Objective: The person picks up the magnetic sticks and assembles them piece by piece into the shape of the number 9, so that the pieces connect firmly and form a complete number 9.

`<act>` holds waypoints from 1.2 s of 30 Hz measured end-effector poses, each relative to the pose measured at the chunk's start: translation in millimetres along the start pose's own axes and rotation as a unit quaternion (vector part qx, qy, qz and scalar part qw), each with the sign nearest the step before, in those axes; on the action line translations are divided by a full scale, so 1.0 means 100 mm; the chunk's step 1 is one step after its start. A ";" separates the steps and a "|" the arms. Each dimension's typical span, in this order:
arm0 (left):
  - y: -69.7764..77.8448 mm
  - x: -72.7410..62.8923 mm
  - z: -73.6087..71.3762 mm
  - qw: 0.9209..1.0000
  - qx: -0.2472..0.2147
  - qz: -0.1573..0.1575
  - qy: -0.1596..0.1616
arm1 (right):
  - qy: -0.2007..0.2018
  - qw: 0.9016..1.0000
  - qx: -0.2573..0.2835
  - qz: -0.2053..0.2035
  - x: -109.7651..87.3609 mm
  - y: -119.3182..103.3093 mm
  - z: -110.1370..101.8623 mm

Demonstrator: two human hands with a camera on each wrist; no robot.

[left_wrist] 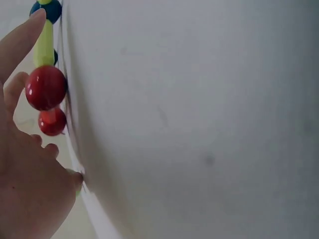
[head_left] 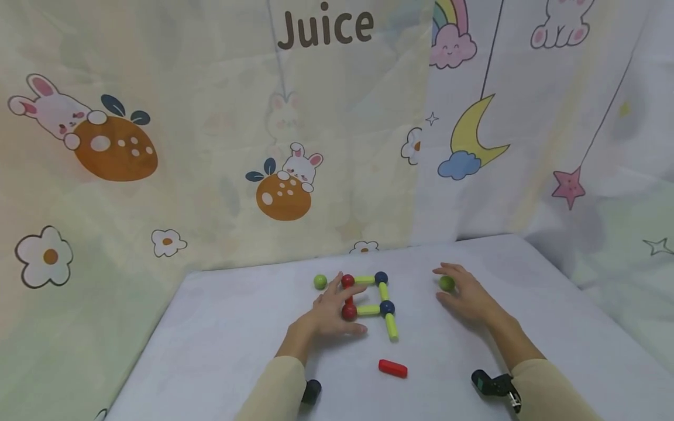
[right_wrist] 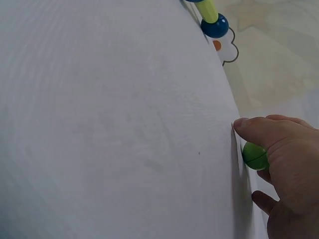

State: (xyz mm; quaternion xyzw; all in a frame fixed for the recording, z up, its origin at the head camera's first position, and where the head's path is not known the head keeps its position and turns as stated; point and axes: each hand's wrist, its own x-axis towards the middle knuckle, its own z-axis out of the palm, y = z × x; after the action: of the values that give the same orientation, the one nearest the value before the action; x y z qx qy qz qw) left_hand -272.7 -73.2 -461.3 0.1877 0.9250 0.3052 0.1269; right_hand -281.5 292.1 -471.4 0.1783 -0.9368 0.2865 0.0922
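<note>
A small frame [head_left: 368, 297] of magnetic sticks and balls lies flat near the far middle of a white table [head_left: 221, 351]. It has 2 red balls on its left, 2 blue balls on its right, and 2 yellow-green sticks bridging them. A third yellow-green stick [head_left: 391, 326] trails from the lower blue ball toward the viewer, its near end bare.

The left hand [head_left: 333, 309] rests on the frame's left side, fingers spread loosely around the red balls. The right hand [head_left: 466, 295], right of the frame, curls its fingers around a green ball [head_left: 446, 283], pinching it against the table.

Another green ball [head_left: 320, 282] sits just left of the frame. A loose red stick [head_left: 392, 368] lies nearer the viewer.

The build looks partly done: a closed square, 1 open arm, and spare pieces unattached.
</note>
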 end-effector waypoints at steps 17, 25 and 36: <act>0.43 0.05 0.11 0.980 0.150 0.127 0.000 | 0.001 1.000 -0.014 0.020 -0.18 -0.03 -0.03; 0.56 0.08 0.19 0.970 0.183 0.159 -0.010 | -0.019 0.999 -0.011 0.029 -0.31 -0.07 -0.04; 0.64 0.13 0.26 0.961 0.215 0.169 -0.026 | -0.004 0.999 -0.018 -0.033 -0.42 -0.26 -0.03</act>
State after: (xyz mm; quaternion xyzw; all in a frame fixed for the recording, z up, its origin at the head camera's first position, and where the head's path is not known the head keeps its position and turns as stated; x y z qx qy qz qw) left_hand -257.6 -7.1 -444.2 0.3723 0.9199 0.1109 0.0537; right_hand -232.3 285.5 -467.6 0.2082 -0.9358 0.2660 0.1009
